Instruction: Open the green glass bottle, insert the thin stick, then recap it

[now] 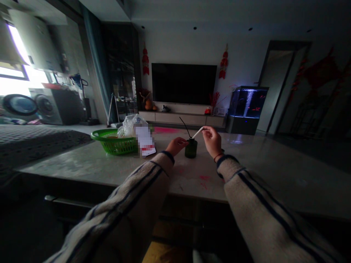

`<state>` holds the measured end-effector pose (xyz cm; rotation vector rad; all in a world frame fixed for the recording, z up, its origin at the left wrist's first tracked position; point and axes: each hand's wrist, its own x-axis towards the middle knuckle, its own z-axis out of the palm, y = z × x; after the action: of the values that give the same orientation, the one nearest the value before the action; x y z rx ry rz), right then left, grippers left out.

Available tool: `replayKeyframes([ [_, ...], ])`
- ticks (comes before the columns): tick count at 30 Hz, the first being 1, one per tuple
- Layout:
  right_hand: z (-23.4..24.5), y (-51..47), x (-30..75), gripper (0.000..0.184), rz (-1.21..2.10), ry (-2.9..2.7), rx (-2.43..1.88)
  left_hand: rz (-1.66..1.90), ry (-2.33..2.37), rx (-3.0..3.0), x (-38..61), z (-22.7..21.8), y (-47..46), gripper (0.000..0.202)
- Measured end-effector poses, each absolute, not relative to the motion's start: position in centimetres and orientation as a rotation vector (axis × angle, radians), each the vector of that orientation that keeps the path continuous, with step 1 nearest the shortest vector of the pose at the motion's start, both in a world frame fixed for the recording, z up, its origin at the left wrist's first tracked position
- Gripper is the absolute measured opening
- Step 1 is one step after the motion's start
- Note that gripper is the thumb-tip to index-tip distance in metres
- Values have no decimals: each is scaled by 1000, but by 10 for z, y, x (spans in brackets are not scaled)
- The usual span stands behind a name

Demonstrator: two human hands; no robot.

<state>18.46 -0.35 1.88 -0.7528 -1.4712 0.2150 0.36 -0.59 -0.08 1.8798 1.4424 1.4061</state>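
1. Centrally, a small dark green bottle [191, 148] is stood upright on the pale stone table [260, 160], well back from the near edge.
2. The left hand [177, 145] is curled just beside the bottle on its left; whether the glass is gripped or merely touched cannot be told. The placement appears suited to steadying the bottle against tipping.
3. The right hand [211, 140] is raised above and to the right of the bottle, and its fingers are pinched on a white stick [197, 132]. The stick is held tilted, its lower end aimed toward the bottle neck, probably so that the narrow opening is approached at a slant.
4. One dark stick [185, 126] is already seated in the neck and leans to the left; room is thereby left on the right side of the opening.
5. To the left, a green basket [115, 143] with a plastic bag [131, 125] in it and a white packet [145, 140] are set near the left hand but apart from it.
6. Open tabletop is available to the right of the right hand and toward the near edge.
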Motion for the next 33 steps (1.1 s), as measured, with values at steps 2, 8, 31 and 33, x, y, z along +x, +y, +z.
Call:
replayKeyframes([
  [2,18,-3,184,27,201,-1538,-767,1401,1434,1876,4,0,-7,25],
  [8,13,2,183,32,239,-1603,-805,1396,1452,1902,4,0,-7,25],
  [31,-25,-3,174,58,528,-1926,-1193,953,1437,1768,-4,-13,-1,41],
  [33,-25,-6,173,59,529,-1953,-1224,898,1386,1801,-8,-17,2,40],
])
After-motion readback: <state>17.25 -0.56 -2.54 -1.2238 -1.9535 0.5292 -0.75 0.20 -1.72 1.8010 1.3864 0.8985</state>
